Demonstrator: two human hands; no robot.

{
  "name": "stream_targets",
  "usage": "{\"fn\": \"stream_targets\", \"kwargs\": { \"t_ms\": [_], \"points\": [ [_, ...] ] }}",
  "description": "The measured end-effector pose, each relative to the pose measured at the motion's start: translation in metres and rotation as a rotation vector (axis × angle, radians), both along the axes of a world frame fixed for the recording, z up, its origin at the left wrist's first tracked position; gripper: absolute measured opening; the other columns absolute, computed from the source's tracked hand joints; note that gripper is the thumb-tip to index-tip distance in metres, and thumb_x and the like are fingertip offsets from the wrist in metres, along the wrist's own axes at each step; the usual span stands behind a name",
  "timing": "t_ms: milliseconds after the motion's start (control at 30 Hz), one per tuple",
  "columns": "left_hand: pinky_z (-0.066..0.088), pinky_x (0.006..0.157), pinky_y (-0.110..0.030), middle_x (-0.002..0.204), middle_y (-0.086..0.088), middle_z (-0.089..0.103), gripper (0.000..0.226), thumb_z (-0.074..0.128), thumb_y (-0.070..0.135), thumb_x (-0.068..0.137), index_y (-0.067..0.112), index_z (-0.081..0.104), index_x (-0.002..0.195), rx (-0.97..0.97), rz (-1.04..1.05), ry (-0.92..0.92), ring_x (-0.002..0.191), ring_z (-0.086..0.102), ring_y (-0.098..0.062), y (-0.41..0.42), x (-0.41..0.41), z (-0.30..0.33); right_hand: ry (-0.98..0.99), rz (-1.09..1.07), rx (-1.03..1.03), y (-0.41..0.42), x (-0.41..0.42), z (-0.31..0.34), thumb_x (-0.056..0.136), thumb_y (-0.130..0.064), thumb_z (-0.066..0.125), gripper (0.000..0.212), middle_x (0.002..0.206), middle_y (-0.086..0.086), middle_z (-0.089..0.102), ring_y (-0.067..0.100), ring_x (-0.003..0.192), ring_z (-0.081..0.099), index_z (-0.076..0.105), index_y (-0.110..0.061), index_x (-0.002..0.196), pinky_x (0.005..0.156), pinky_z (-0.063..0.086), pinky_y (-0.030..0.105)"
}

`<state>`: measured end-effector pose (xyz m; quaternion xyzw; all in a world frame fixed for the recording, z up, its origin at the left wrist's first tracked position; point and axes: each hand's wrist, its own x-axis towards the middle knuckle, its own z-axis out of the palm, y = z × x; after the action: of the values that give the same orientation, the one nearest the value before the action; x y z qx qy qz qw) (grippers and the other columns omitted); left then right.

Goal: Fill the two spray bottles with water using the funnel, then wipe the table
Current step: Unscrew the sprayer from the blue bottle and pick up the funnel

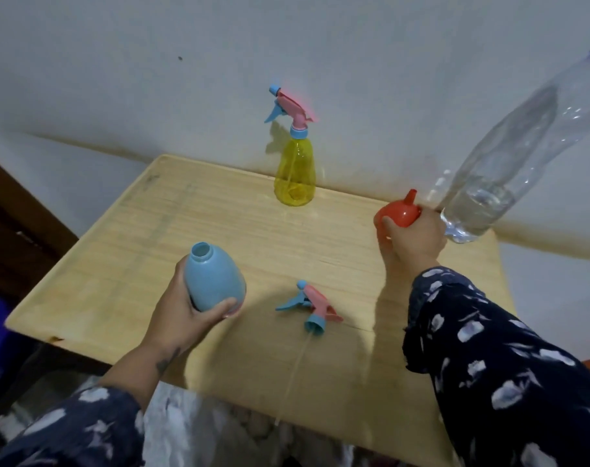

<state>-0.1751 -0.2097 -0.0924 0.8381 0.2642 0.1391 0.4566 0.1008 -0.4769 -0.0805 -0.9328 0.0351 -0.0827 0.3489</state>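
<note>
Sleeves: two, dark blue with pale printed shapes, nearest the camera; the left sleeve [61, 429] is pushed up the forearm, the right sleeve [496, 358] reaches almost to the wrist.
Table: one pale wooden table [125, 251] under both hands, its far edge against a white wall [152, 62].
Left hand: the left hand [182, 311] is wrapped around the lower part of the blue bottle, thumb across its front, fingers behind.
Blue bottle: one blue bottle [212, 274], opaque, tilted with its open neck up and away; no spray head on it.
Loose spray head: one loose spray head [312, 306], pink with a blue trigger and blue collar, lying on its side on the table to the right of the left hand, between the two hands; its thin clear tube [295, 375] trails back toward the near table edge.
Right hand: the right hand [411, 235] is closed over the funnel from the near side.
Funnel: one red funnel [400, 212], wide end in the right hand's fingers, narrow spout pointing up and away.
Water bottle: one clear plastic water bottle [509, 163], just right of the right hand, base low, leaning up to the right; a little water sits in its base. Whether the hand touches it, I cannot tell.
Yellow bottle: one yellow spray bottle [295, 170], upright beyond both hands near the wall, pink-and-blue head fitted.
Spray bottles in all: two.
</note>
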Motion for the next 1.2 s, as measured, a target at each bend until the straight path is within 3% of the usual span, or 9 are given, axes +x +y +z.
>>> {"fn": "stream_targets", "kwargs": {
  "t_ms": [100,200,400,600,700,867,1000,1200],
  "points": [
    [0.044,0.080,-0.030,0.120,0.007,0.054,0.092,0.089,0.025,0.064,0.041,0.030,0.132,-0.009,-0.008,0.002,0.103,0.055,-0.013,0.000,0.000,0.000,0.059,0.090,0.083,0.010,-0.023,0.015,0.073,-0.044,0.073,0.070,0.127,0.007,0.039,0.024,0.103,0.051,0.046,-0.016,0.132,0.101,0.041,0.034],
    [0.044,0.082,-0.033,0.122,0.005,0.053,0.095,0.089,0.024,0.064,0.035,0.029,0.137,-0.025,-0.016,0.004,0.105,0.055,-0.017,0.000,0.000,0.000,0.092,0.183,0.198,0.027,-0.055,0.034,0.075,-0.035,0.077,0.069,0.127,0.007,0.032,0.016,0.092,0.045,0.045,-0.015,0.133,0.088,0.040,0.022],
    [0.046,0.083,-0.031,0.135,0.005,0.042,0.101,0.090,0.034,0.061,0.037,0.021,0.135,-0.055,-0.058,-0.010,0.114,0.050,-0.019,0.003,-0.004,0.011,0.059,0.335,0.336,0.067,-0.121,0.065,0.065,-0.026,0.084,0.056,0.112,0.005,0.045,0.013,0.084,0.048,0.044,-0.021,0.104,0.061,0.038,0.017],
    [0.042,0.084,-0.027,0.123,0.008,0.051,0.069,0.083,0.025,0.073,0.038,0.035,0.120,-0.052,-0.116,-0.125,0.108,0.051,-0.014,0.014,-0.010,0.028,0.060,0.527,0.396,0.108,-0.167,0.101,0.072,-0.019,0.079,0.041,0.108,0.008,0.050,0.012,0.082,0.054,0.054,-0.017,0.105,0.066,0.047,0.018],
    [0.047,0.085,-0.032,0.120,0.006,0.052,0.066,0.082,0.022,0.074,0.032,0.039,0.123,-0.086,-0.173,-0.106,0.105,0.054,-0.018,0.021,-0.011,0.032,0.120,0.627,0.334,0.126,-0.184,0.120,0.075,-0.021,0.078,0.046,0.100,0.005,0.047,0.019,0.082,0.051,0.043,-0.017,0.105,0.073,0.048,0.032],
    [0.050,0.080,-0.032,0.120,0.004,0.052,0.063,0.079,0.018,0.077,0.036,0.037,0.119,-0.154,-0.238,-0.068,0.102,0.055,-0.019,0.028,-0.009,0.034,0.207,0.741,0.210,0.142,-0.207,0.140,0.077,-0.014,0.075,0.043,0.091,-0.005,0.044,-0.011,0.066,0.058,0.038,-0.014,0.098,0.052,0.042,0.011],
    [0.056,0.082,-0.041,0.120,0.004,0.053,0.063,0.080,0.019,0.076,0.038,0.037,0.118,-0.211,-0.256,-0.043,0.103,0.058,-0.021,0.032,-0.008,0.033,0.234,0.735,0.005,0.154,-0.220,0.145,0.074,-0.029,0.076,0.055,0.101,0.009,0.051,0.025,0.086,0.055,0.033,-0.022,0.107,0.073,0.053,0.039],
    [0.058,0.076,-0.039,0.121,0.001,0.054,0.066,0.080,0.022,0.076,0.037,0.037,0.124,-0.231,-0.306,-0.021,0.102,0.060,-0.022,0.038,-0.007,0.032,0.258,0.689,-0.260,0.169,-0.233,0.152,0.072,-0.033,0.075,0.060,0.106,0.013,0.047,0.028,0.089,0.047,0.030,-0.019,0.110,0.063,0.044,0.032]
  ]
}}
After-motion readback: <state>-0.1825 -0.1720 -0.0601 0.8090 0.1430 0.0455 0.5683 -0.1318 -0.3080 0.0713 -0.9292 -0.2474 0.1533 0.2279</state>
